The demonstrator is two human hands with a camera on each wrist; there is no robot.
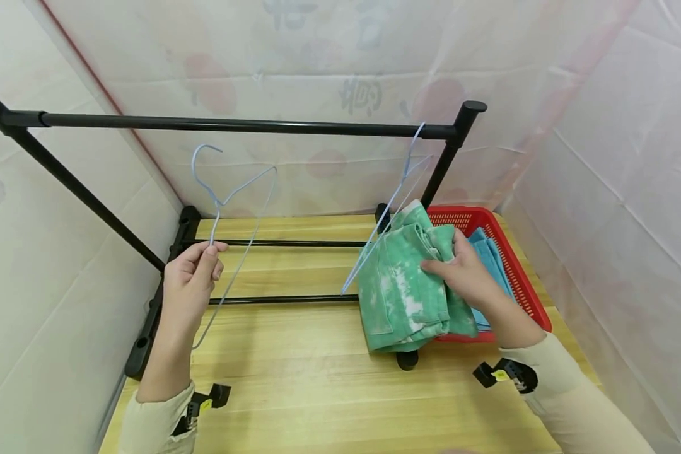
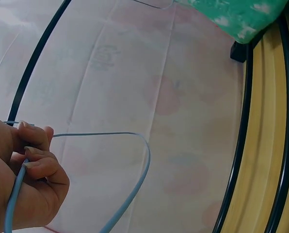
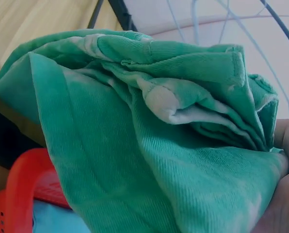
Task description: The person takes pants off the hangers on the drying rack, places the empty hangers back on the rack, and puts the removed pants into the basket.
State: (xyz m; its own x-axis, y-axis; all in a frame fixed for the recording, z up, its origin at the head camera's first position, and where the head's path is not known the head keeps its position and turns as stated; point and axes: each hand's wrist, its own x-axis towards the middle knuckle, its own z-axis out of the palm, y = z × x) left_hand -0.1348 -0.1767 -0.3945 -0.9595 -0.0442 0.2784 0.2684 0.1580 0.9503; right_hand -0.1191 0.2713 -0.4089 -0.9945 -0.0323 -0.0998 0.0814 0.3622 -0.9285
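My left hand (image 1: pixel 188 280) pinches a light blue wire hanger (image 1: pixel 217 203) between thumb and fingers, below its hook, beneath the rack's top bar. In the left wrist view the hanger's wire (image 2: pixel 143 170) bends out past the curled fingers. My right hand (image 1: pixel 470 272) grips a folded green garment (image 1: pixel 397 290) with white patches, thumb on its near face. Folded layers of this cloth fill the right wrist view, hiding most of the fingers. A second light blue hanger (image 1: pixel 407 165) hangs from the top bar's right end, its lower part beside the garment.
A black rack with a top bar (image 1: pixel 244 125) and two lower bars stands on the wooden table (image 1: pixel 318 391). Behind the garment, at the right, sits a red basket (image 1: pixel 523 280) with blue cloth (image 1: pixel 490 255) inside. Pale sheeting (image 1: pixel 318 57) encloses the back and sides.
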